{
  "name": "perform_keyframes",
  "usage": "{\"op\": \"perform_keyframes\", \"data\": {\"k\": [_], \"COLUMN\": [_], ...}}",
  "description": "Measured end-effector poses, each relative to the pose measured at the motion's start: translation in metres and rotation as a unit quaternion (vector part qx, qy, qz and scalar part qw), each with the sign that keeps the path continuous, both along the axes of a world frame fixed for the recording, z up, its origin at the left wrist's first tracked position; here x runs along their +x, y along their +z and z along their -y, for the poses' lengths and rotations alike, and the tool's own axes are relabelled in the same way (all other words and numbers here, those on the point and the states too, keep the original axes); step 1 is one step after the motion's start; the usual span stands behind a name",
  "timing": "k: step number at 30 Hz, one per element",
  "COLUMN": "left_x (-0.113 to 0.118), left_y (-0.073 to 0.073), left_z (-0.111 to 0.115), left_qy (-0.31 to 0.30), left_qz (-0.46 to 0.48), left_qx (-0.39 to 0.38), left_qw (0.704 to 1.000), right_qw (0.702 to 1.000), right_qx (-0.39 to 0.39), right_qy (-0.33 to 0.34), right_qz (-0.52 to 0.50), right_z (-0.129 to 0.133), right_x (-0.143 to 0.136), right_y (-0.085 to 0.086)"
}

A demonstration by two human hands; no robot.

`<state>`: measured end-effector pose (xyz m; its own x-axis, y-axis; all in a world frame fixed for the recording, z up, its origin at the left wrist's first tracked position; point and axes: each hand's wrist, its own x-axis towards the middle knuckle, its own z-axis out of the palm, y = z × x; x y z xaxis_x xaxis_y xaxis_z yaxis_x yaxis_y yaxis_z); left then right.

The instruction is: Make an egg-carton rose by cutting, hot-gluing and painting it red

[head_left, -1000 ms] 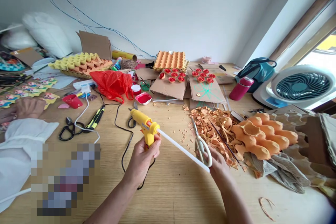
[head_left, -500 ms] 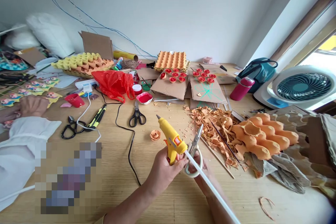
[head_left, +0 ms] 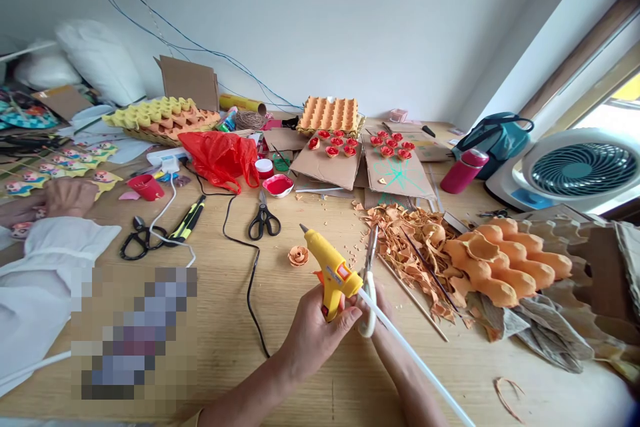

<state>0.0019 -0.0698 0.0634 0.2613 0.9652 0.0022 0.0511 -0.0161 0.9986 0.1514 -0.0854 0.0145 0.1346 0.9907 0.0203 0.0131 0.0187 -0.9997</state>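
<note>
Near the bottom centre my left hand [head_left: 316, 330] is wrapped round the handle of a yellow glue gun [head_left: 327, 260], its nozzle pointing up and left. A long white glue stick [head_left: 415, 359] sticks out of the gun's back end. Just to the right, my right hand [head_left: 383, 310] holds white-handled scissors [head_left: 369, 280], blades upward; the gun and scissors partly cover its fingers. An orange paper flower [head_left: 299, 255] lies on the wooden table [head_left: 210, 320], left of the gun.
Orange scraps [head_left: 410, 240] and an egg tray [head_left: 505, 257] lie right. Red flowers [head_left: 393, 145] rest on cardboard behind. Black scissors [head_left: 264, 221] and a red bag [head_left: 220, 159] are left of centre. Another person's hand [head_left: 73, 197] is at the far left.
The white-handled scissors have turned more upright and edge-on, with their blades shifted left. My left hand and the glue gun have moved slightly right and down.
</note>
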Motion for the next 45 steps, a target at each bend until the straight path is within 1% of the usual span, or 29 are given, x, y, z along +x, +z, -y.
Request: {"op": "perform_keyframes", "data": {"k": [2,4,5,7,8,10,12,14,15,17,18,19,21,22,25,28,31,33,35,38,39,40,41,42,43,44,45], "left_x": [0.001,0.002,0.003,0.005,0.005,0.003,-0.002,-0.007,-0.009,-0.013,-0.014,-0.014,-0.015,-0.015,-0.016,-0.018,-0.019,-0.02,-0.022,-0.033,-0.038,-0.044,-0.051,-0.058,-0.064,-0.069,-0.074], "left_y": [-0.003,-0.006,-0.007,-0.011,-0.012,-0.015,-0.015,-0.013,-0.012,-0.008,-0.006,-0.005,-0.003,-0.003,-0.004,-0.002,0.002,0.003,0.001,-0.008,-0.011,-0.014,-0.015,-0.016,-0.016,-0.015,-0.013], "left_z": [0.0,-0.001,-0.001,-0.003,-0.004,-0.005,-0.007,-0.009,-0.01,-0.011,-0.011,-0.011,-0.011,-0.01,-0.008,-0.006,-0.005,-0.005,-0.006,-0.007,-0.008,-0.008,-0.009,-0.009,-0.01,-0.01,-0.01], "left_qy": [0.001,0.008,0.016,0.04,0.055,0.087,0.119,0.141,0.145,0.142,0.136,0.131,0.123,0.119,0.111,0.106,0.104,0.106,0.11,0.124,0.132,0.144,0.151,0.154,0.163,0.17,0.177], "left_qz": [-0.004,-0.001,0.0,-0.004,-0.008,-0.018,-0.024,-0.018,-0.009,0.015,0.027,0.036,0.052,0.058,0.07,0.074,0.062,0.056,0.057,0.068,0.072,0.073,0.068,0.065,0.066,0.065,0.062], "left_qx": [-0.001,-0.009,-0.013,-0.016,-0.015,-0.009,-0.005,-0.009,-0.013,-0.021,-0.024,-0.026,-0.028,-0.03,-0.048,-0.059,-0.067,-0.07,-0.067,-0.06,-0.06,-0.058,-0.056,-0.056,-0.053,-0.051,-0.049], "left_qw": [1.0,1.0,1.0,0.999,0.998,0.996,0.993,0.99,0.989,0.99,0.99,0.99,0.991,0.991,0.99,0.99,0.99,0.99,0.99,0.988,0.987,0.985,0.985,0.984,0.983,0.982,0.981], "right_qw": [0.998,0.984,0.969,0.927,0.913,0.9,0.905,0.918,0.926,0.944,0.953,0.966,0.991,0.997,1.0,0.999,0.999,0.999,0.998,0.99,0.981,0.952,0.907,0.861,0.829,0.812,0.807], "right_qx": [0.011,0.039,0.06,0.108,0.127,0.156,0.17,0.179,0.18,0.168,0.148,0.119,0.053,0.028,0.002,0.016,0.025,0.029,0.033,0.038,0.041,0.048,0.061,0.082,0.093,0.094,0.084], "right_qy": [-0.02,-0.052,-0.068,-0.1,-0.11,-0.109,-0.079,-0.054,-0.057,-0.096,-0.121,-0.125,-0.082,-0.051,0.001,0.003,-0.014,-0.032,-0.059,-0.128,-0.168,-0.207,-0.228,-0.237,-0.228,-0.203,-0.173], "right_qz": [0.051,0.164,0.232,0.344,0.372,0.392,0.381,0.349,0.326,0.269,0.235,0.192,0.087,0.05,-0.014,-0.033,-0.025,-0.012,0.007,0.053,0.09,0.22,0.348,0.442,0.502,0.539,0.559], "right_z": [0.002,0.004,0.005,0.007,0.008,0.013,0.017,0.02,0.019,0.014,0.009,0.003,-0.01,-0.016,-0.029,-0.035,-0.037,-0.038,-0.038,-0.032,-0.027,-0.021,-0.013,-0.004,0.005,0.015,0.023], "right_x": [-0.001,-0.002,-0.003,-0.007,-0.01,-0.013,-0.011,-0.004,0.001,0.011,0.016,0.021,0.026,0.026,0.022,0.012,0.004,0.005,0.014,0.048,0.063,0.078,0.092,0.104,0.113,0.119,0.123], "right_y": [0.001,0.0,-0.001,-0.003,-0.004,-0.003,0.002,0.009,0.013,0.023,0.029,0.034,0.043,0.047,0.053,0.052,0.05,0.05,0.049,0.046,0.044,0.04,0.035,0.028,0.02,0.012,0.003]}}
